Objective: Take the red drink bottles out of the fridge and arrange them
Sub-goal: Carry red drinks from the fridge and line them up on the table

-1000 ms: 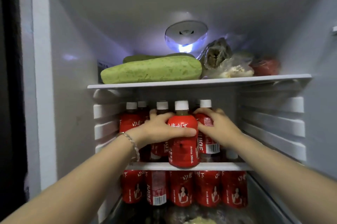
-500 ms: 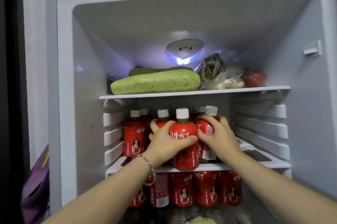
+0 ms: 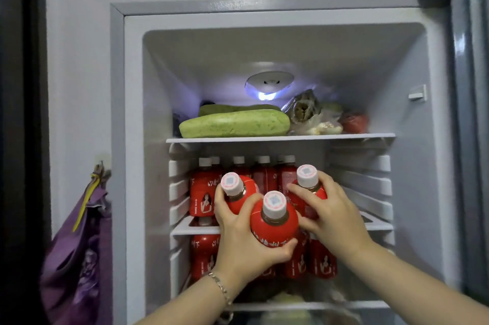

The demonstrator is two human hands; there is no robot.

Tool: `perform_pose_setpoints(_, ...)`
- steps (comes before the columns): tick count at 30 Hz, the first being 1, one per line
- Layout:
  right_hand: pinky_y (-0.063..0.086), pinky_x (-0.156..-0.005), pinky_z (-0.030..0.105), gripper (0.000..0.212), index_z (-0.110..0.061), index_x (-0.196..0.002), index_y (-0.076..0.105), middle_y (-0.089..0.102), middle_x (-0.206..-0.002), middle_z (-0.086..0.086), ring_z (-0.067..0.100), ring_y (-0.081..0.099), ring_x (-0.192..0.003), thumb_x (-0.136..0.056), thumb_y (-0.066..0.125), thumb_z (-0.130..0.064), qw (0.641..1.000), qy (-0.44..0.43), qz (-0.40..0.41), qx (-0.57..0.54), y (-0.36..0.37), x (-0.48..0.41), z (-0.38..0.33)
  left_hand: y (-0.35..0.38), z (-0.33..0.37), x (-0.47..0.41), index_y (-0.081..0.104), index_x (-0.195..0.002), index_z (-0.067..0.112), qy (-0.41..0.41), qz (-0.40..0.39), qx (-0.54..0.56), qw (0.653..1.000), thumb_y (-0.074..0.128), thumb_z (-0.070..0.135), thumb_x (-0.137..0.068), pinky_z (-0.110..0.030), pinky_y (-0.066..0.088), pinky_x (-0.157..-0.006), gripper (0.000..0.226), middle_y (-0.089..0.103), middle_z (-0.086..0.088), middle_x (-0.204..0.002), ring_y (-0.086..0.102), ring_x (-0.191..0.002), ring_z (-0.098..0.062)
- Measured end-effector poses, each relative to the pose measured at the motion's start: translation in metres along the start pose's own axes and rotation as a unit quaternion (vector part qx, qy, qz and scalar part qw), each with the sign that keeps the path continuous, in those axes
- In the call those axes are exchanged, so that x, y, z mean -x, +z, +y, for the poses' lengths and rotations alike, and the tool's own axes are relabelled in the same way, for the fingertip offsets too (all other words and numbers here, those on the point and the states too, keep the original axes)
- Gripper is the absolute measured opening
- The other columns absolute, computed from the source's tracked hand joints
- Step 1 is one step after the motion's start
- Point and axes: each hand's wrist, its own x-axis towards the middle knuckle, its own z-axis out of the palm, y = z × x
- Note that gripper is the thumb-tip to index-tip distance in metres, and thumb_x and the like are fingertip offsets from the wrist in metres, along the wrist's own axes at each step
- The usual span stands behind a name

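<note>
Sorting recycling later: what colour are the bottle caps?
White caps with a pinkish printed top, clearest in the head view.

Bottles: three red bottles [image 3: 274, 221] now lifted off middle shelf [image 3: 375, 225], tilted caps-forward, at frame centre.
Left hand [image 3: 243, 240]: now gripping two.
Right hand [image 3: 330, 216]: now around one.
View: pulled back.

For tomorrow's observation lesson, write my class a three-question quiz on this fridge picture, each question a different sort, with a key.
1. True or false: the left hand grips two bottles.
2. How many bottles, counting the right hand's, are held in all?
3. The green gourd lies on: A the top shelf, B the middle shelf, C the fridge floor.

Key: 1 true; 2 three; 3 A.
</note>
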Motion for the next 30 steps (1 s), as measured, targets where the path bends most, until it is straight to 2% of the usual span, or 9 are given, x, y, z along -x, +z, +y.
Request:
perform_pose_setpoints(3, 0.056, -0.056, 0.040, 0.057, -0.021, -0.102, 0.074, 0.064, -0.110, 0.022, 0.041, 0.066, -0.086, -0.048, 0.092, -0.027, 0.999, -0.045, -0.008, 0.001, -0.015, 0.005, -0.013, -0.023, 0.021, 0.017, 0.037, -0.100, 0.063, -0.014, 0.007, -0.024, 1.000, 0.071, 0.063, -0.040, -0.020, 0.017, -0.110, 0.069, -0.012, 0.026, -0.136, 0.009, -0.140, -0.017)
perform_pose_setpoints(6, 0.054, -0.064, 0.047, 0.055, -0.023, -0.111, 0.070, 0.058, -0.122, 0.022, 0.044, 0.060, -0.098, -0.059, 0.087, -0.027, 0.997, -0.046, -0.035, -0.052, -0.021, 0.006, -0.032, -0.051, 0.046, 0.032, 0.035, -0.098, 0.067, -0.037, 0.021, -0.042, 0.998, 0.072, 0.062, -0.041, -0.022, 0.021, -0.112, 0.068, -0.009, 0.025, -0.138, 0.011, -0.138, -0.015)
perform_pose_setpoints(10, 0.050, -0.079, 0.046, 0.057, -0.025, -0.122, 0.062, 0.048, -0.135, 0.017, 0.043, 0.053, -0.110, -0.068, 0.079, -0.023, 0.985, -0.063, -0.056, -0.149, -0.022, 0.022, -0.075, -0.098, 0.081, 0.074, 0.038, -0.100, 0.063, -0.054, 0.048, -0.116, 0.991, 0.072, 0.061, -0.042, -0.003, 0.011, -0.105, 0.067, -0.015, 0.033, -0.134, 0.009, -0.134, 0.000)
perform_pose_setpoints(14, 0.050, -0.074, 0.045, 0.054, -0.023, -0.117, 0.065, 0.051, -0.131, 0.019, 0.044, 0.056, -0.105, -0.066, 0.078, -0.013, 0.952, -0.113, -0.083, -0.272, -0.033, 0.065, -0.143, -0.148, 0.124, 0.143, 0.045, -0.106, 0.052, -0.120, 0.084, -0.200, 0.969, 0.071, 0.062, -0.040, -0.023, 0.024, -0.111, 0.072, -0.012, 0.024, -0.139, 0.014, -0.137, -0.010)
perform_pose_setpoints(16, 0.050, -0.075, 0.046, 0.050, -0.022, -0.114, 0.067, 0.052, -0.129, 0.019, 0.045, 0.056, -0.104, -0.067, 0.077, -0.011, 0.930, -0.128, -0.101, -0.330, -0.043, 0.090, -0.181, -0.176, 0.147, 0.181, 0.045, -0.107, 0.048, -0.154, 0.095, -0.242, 0.953, 0.071, 0.062, -0.041, -0.025, 0.026, -0.110, 0.072, -0.014, 0.024, -0.139, 0.014, -0.137, -0.012)
perform_pose_setpoints(19, 0.049, -0.076, 0.048, 0.049, -0.022, -0.113, 0.068, 0.054, -0.126, 0.019, 0.045, 0.057, -0.101, -0.066, 0.077, -0.012, 0.883, -0.176, -0.154, -0.406, -0.073, 0.132, -0.244, -0.224, 0.192, 0.244, 0.044, -0.107, 0.050, -0.226, 0.132, -0.304, 0.916, 0.071, 0.061, -0.042, -0.021, 0.023, -0.109, 0.071, -0.013, 0.027, -0.136, 0.010, -0.135, -0.009)
perform_pose_setpoints(23, 0.052, -0.071, 0.048, 0.058, -0.026, -0.113, 0.068, 0.056, -0.124, 0.014, 0.043, 0.059, -0.099, -0.058, 0.084, -0.018, 0.807, -0.282, -0.195, -0.481, -0.131, 0.191, -0.327, -0.288, 0.262, 0.339, 0.043, -0.106, 0.053, -0.294, 0.190, -0.394, 0.850, 0.072, 0.061, -0.043, -0.032, 0.027, -0.112, 0.070, -0.006, 0.022, -0.139, 0.014, -0.136, -0.016)
perform_pose_setpoints(26, 0.051, -0.077, 0.048, 0.060, -0.026, -0.117, 0.065, 0.052, -0.129, 0.013, 0.042, 0.056, -0.104, -0.061, 0.084, -0.021, 0.745, -0.347, -0.212, -0.529, -0.189, 0.234, -0.393, -0.332, 0.328, 0.405, 0.045, -0.097, 0.053, -0.346, 0.261, -0.454, 0.778, 0.071, 0.063, -0.042, -0.028, 0.026, -0.110, 0.062, -0.005, 0.022, -0.139, 0.018, -0.135, -0.017)
perform_pose_setpoints(30, 0.050, -0.086, 0.047, 0.054, -0.027, -0.122, 0.061, 0.046, -0.133, 0.011, 0.039, 0.053, -0.110, -0.070, 0.078, -0.028, 0.637, -0.422, -0.241, -0.599, -0.301, 0.317, -0.477, -0.384, 0.448, 0.506, 0.048, -0.099, 0.047, -0.403, 0.348, -0.528, 0.661, 0.073, 0.061, -0.044, -0.028, 0.024, -0.110, 0.062, -0.001, 0.019, -0.139, 0.020, -0.134, -0.020)
